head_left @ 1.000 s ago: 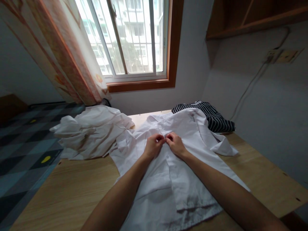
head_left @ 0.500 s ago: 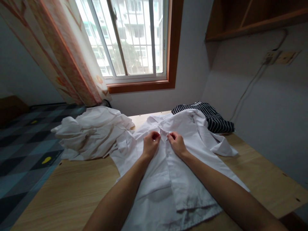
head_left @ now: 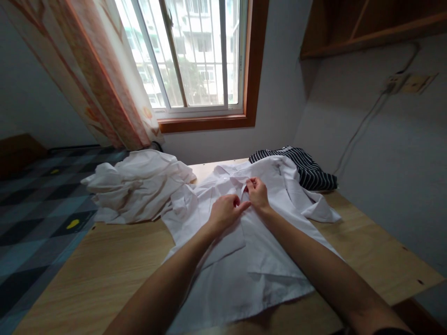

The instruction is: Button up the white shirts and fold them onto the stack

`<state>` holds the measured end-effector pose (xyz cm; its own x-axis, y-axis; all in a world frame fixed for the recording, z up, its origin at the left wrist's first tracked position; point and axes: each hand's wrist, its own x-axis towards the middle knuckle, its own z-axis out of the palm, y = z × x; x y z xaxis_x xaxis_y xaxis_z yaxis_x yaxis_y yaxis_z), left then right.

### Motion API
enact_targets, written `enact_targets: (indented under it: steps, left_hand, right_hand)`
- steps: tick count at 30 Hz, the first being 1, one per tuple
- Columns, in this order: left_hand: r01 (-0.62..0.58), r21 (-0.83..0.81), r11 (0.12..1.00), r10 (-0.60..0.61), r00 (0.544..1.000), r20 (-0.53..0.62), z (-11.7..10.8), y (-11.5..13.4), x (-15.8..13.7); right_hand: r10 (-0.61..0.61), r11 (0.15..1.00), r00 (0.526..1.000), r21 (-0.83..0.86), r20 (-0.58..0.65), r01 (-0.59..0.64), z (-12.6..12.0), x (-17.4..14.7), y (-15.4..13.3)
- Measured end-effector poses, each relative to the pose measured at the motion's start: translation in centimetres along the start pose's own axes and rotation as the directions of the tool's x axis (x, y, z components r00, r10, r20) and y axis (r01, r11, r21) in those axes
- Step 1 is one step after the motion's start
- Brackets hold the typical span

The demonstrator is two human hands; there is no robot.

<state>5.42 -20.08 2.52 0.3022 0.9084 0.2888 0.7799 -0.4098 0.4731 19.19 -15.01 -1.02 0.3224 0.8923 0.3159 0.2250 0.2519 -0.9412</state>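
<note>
A white button-up shirt point(head_left: 223, 274) lies spread on the wooden table, its collar toward the window and its hem toward me. My right hand point(head_left: 257, 193) pinches the front edge of the shirt below the collar, lifting the cloth slightly. Just left of it and a little nearer to me, my left hand point(head_left: 226, 210) has its fingers curled at the same front edge. Its thumb points right toward the right hand. The left fingertips are partly hidden, and I cannot make out a button between the hands.
A crumpled white cloth heap point(head_left: 139, 188) sits at the table's left, touching the shirt's sleeve. Black-and-white striped fabric point(head_left: 303, 167) lies at the back right. Beyond the wooden table point(head_left: 115, 260) are a checked bed cover point(head_left: 31, 232), a curtain, a window and a wall cable.
My left hand has moved right, close to my right hand, its thumb now stretched out. My right hand has shifted slightly up and keeps its pinch. The shirt's front edges have come together.
</note>
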Motion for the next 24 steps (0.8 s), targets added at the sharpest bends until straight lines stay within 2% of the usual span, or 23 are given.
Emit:
enact_targets:
  steps: [2, 5, 8, 11, 15, 19, 21, 24]
  left_hand:
    - [0.045, -0.052, 0.998, -0.043, 0.998, 0.040, 0.0, 0.4, -0.5]
    - [0.130, -0.251, 0.959, -0.145, 0.989, -0.041, 0.5, -0.4, -0.6]
    - [0.225, -0.586, 0.778, -0.281, 0.960, -0.005, 1.3, -2.0, -0.3]
    - [0.247, -0.767, 0.593, -0.307, 0.949, 0.069, 1.9, -3.0, -0.1]
    - [0.278, -0.822, 0.497, -0.286, 0.947, 0.147, 1.6, -3.3, -0.2]
    - [0.366, -0.846, 0.388, -0.250, 0.925, 0.285, 0.9, -3.7, -0.6]
    - [0.359, -0.848, 0.389, -0.229, 0.930, 0.288, 0.7, -4.0, -0.8]
    - [0.295, -0.843, 0.450, -0.216, 0.952, 0.217, 0.7, -4.2, -0.7]
  right_hand:
    - [-0.023, 1.000, 1.000, -0.014, -0.004, 0.023, 0.1, 0.6, -0.8]
    - [-0.059, 0.996, 0.998, -0.061, 0.038, 0.061, -0.3, 1.1, -1.4]
    - [-0.110, 0.984, 0.990, -0.132, 0.084, 0.120, -1.2, 0.1, -1.6]
    - [-0.229, 0.936, 0.964, -0.241, 0.132, 0.255, -2.2, -2.4, -1.9]
    - [-0.313, 0.861, 0.909, -0.323, 0.275, 0.393, -2.6, -5.5, -2.0]
    - [-0.308, 0.853, 0.901, -0.332, 0.305, 0.403, -2.4, -6.5, -1.6]
    - [-0.309, 0.859, 0.901, -0.317, 0.304, 0.402, -2.4, -6.6, -1.4]
    - [-0.321, 0.870, 0.902, -0.286, 0.288, 0.401, -2.4, -6.7, -1.5]
